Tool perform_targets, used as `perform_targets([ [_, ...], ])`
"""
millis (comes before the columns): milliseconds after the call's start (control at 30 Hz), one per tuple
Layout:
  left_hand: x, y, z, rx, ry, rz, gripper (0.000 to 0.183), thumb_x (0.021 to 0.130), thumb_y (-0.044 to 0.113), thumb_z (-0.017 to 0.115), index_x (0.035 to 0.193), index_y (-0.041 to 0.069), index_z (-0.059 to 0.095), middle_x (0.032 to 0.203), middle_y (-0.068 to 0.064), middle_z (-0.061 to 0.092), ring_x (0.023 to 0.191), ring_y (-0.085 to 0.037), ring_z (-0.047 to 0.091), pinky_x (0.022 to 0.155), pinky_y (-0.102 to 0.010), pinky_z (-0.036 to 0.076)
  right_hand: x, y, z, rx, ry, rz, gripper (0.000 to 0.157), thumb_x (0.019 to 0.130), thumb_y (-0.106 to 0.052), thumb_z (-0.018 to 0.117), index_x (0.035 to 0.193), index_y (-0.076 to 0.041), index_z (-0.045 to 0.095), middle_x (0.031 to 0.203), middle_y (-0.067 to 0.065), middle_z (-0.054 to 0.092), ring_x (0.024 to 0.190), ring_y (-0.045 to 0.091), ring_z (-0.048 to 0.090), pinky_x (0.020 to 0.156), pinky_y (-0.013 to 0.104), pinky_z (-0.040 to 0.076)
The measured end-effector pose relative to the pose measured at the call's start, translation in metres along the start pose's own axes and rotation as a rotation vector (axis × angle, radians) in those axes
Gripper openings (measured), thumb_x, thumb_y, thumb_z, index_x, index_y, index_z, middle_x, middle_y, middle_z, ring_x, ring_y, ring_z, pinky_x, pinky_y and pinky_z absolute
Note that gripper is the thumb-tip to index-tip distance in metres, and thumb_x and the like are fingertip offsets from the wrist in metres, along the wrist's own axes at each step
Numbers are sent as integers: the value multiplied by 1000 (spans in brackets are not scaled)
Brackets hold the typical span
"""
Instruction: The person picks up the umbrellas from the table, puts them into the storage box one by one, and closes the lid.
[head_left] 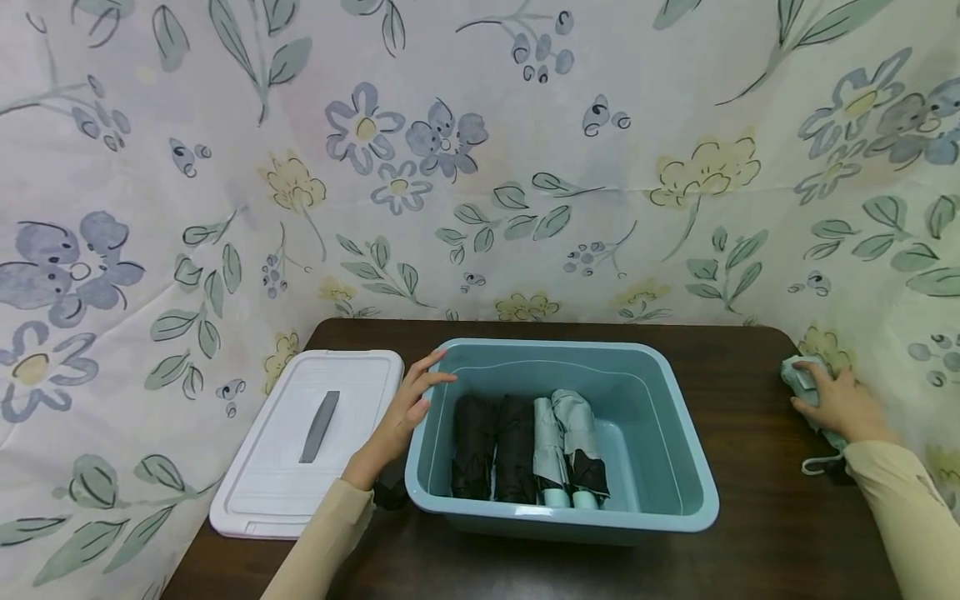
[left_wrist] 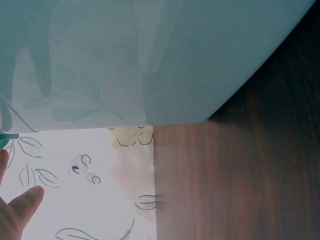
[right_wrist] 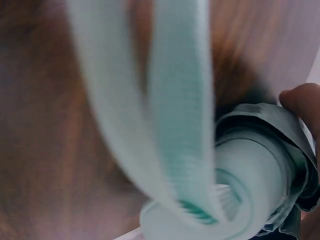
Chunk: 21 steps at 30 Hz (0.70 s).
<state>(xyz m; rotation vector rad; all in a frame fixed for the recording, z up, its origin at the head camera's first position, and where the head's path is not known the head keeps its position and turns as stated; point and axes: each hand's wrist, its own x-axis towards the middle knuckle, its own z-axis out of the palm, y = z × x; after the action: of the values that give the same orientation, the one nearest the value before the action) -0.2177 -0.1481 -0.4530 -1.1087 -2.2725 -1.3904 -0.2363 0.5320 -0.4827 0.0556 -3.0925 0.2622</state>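
Note:
My right hand (head_left: 843, 404) grips a folded pale green umbrella (head_left: 798, 379) at the far right of the table. In the right wrist view, its round handle (right_wrist: 255, 160) and a looped wrist strap (right_wrist: 180, 110) stand close to the camera. My left hand (head_left: 397, 421) rests at the left rim of a blue-green plastic bin (head_left: 675, 417), fingers extended over the edge. Inside the bin, two black folded umbrellas (head_left: 474, 446) lie side by side at the left. Two pale folded umbrellas (head_left: 576, 425) with dark parts lie beside them, handles toward me.
A white lid (head_left: 258, 475) with a grey handle (head_left: 320, 427) lies left of the bin, behind my left forearm. Dark wooden table (head_left: 742, 400) runs between the bin and my right hand. Floral cloth (head_left: 525, 150) hangs behind the table and along both sides.

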Motion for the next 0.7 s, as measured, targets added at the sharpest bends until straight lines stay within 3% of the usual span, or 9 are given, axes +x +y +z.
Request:
perform_targets([
  [333, 2, 3, -1, -6, 0, 31, 53, 99, 45, 23, 126, 9, 51, 151, -13, 21, 139, -32, 18, 102, -67, 17, 4, -1, -7, 51, -38, 25, 59, 86, -35, 61, 127, -5, 30, 99, 45, 25, 61, 50, 45, 46, 45, 38],
  [700, 1, 0, -1, -11, -1, 32, 54, 99, 47, 23, 126, 10, 51, 151, -13, 21, 139, -31, 18, 102, -66, 17, 6, -14, -10, 70, -26, 66, 64, 84, -43, 62, 124, -3, 32, 96, 44, 21, 57, 48, 45, 44, 46, 37],
])
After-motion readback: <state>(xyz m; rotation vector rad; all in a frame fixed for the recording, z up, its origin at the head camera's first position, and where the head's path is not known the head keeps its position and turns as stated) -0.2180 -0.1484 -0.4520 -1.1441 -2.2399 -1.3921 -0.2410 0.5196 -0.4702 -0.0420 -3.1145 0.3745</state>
